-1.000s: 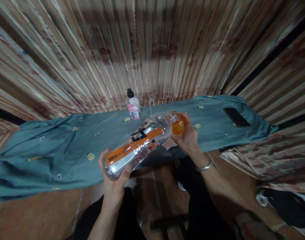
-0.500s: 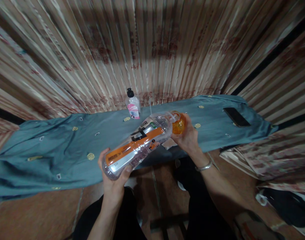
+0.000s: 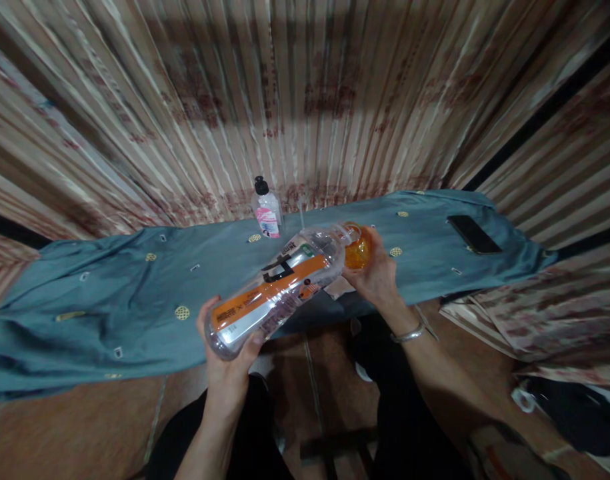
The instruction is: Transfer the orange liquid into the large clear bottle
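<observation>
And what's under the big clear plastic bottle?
Teal printed cloth, plus part of a pale thing I can't name. The orange-labelled bottle itself and the left hand hide the rest.

A teal cloth (image 3: 135, 287) bears a phone (image 3: 473, 235) and black-capped bottle (image 3: 267, 215).

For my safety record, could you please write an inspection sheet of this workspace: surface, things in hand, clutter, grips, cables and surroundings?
Surface: teal cloth, creased, with small prints.
Things in hand: big bottle, tilted towards the orange vessel; whether they touch is unclear.
Clutter: small bottle, upright at the back; phone, lying to the right.
Grips: left grip around the big bottle's base; right grip on the orange vessel.
Cables: nothing seen.
Surroundings: curtain behind; tiled floor below.
</observation>
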The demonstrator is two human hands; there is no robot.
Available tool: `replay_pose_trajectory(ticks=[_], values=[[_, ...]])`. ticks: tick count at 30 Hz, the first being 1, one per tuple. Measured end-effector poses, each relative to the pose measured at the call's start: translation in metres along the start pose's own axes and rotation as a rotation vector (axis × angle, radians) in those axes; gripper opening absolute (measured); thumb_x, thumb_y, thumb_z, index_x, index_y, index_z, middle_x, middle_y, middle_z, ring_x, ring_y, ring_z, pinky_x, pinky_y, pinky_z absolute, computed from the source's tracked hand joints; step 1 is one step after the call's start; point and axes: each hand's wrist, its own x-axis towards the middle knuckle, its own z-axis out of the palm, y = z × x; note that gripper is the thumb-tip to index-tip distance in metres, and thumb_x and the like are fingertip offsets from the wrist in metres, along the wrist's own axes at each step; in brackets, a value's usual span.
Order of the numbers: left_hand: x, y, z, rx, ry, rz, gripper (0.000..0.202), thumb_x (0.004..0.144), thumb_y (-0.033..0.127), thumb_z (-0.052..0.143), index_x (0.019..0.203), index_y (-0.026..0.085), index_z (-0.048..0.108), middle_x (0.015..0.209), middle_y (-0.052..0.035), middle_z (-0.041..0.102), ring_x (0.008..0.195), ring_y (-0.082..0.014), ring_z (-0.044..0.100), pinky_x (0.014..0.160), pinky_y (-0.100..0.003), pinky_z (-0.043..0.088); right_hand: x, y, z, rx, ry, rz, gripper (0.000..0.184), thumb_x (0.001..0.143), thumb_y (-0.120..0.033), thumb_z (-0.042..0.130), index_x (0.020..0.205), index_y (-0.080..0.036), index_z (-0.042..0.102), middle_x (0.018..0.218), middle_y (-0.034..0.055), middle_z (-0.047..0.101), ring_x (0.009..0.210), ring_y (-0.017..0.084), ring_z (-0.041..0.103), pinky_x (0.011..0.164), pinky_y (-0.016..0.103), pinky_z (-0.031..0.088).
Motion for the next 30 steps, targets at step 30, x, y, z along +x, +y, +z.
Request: replay_pose_trajectory(ticks=[30], values=[[0.001,0.0017,0.0008,0.012,-0.001,-0.004,0.091,0.059,0.038,0.096,0.135,0.03,0.046,0.113,-0.002,0.07,0.097,-0.0199,0.072,0.092,-0.032,0.055,-0.0001,-0.0002,-0.0016,-0.041,-0.022,0.007,0.082,0.076,-0.056,0.075,0.143,-0.019,0.046,0.13,0.0165,0.072,0.116,0.033,0.073,0.097,0.049,0.062]])
